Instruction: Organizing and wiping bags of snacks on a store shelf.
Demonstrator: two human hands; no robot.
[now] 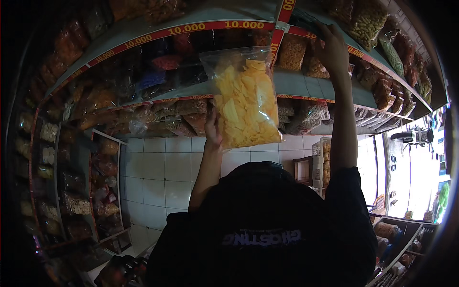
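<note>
A clear plastic bag of yellow chips [249, 104] is held upright in front of the shelves. My left hand [213, 128] grips it by its lower left side, and the bag covers part of the fingers. Up at the right, my right hand [331, 46] reaches over the front edge of a shelf [233, 25]. Its fingers are on a dark, crumpled, cloth-like thing [304, 22] lying along that shelf; its exact material is too dark to tell. Bags of brown snacks [292, 53] stand on the shelf below that hand.
Red price strips line the shelf edges, and an upright post [281, 25] divides the bays. Bagged goods [369, 23] fill the right side. More stocked shelves [107, 179] stand at left. A white crate [317, 161] sits on the tiled floor [154, 165]; a motorcycle [412, 136] is outside.
</note>
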